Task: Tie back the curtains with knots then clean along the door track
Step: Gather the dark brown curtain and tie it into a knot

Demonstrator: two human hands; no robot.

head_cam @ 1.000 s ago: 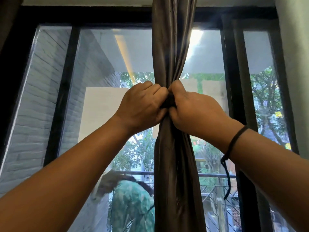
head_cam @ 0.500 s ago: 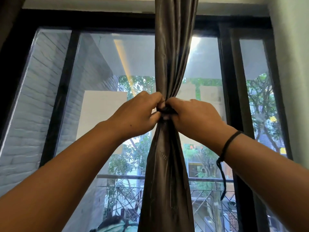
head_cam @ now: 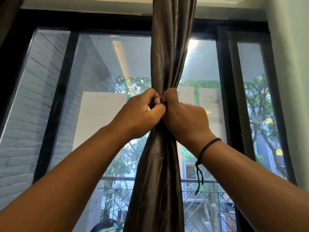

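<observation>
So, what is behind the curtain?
Behind the curtain stands the glass door with its black frame; trees and a railing show beside it. Whatever is directly behind the cloth is covered.

curtain (head_cam: 168,47) | dark brown, glossy | hangs bunched, cinched at mid-height

Curtain (head_cam: 164,47), dark grey-brown, gathered into a single bunch: one. Hands: two, the left hand (head_cam: 142,113) and the right hand (head_cam: 187,118), both closed on the curtain at its gathered waist. Black cord bracelet (head_cam: 206,147), on the right wrist: one. Glass panes (head_cam: 107,101) in the black door frame (head_cam: 224,91): three visible.
</observation>
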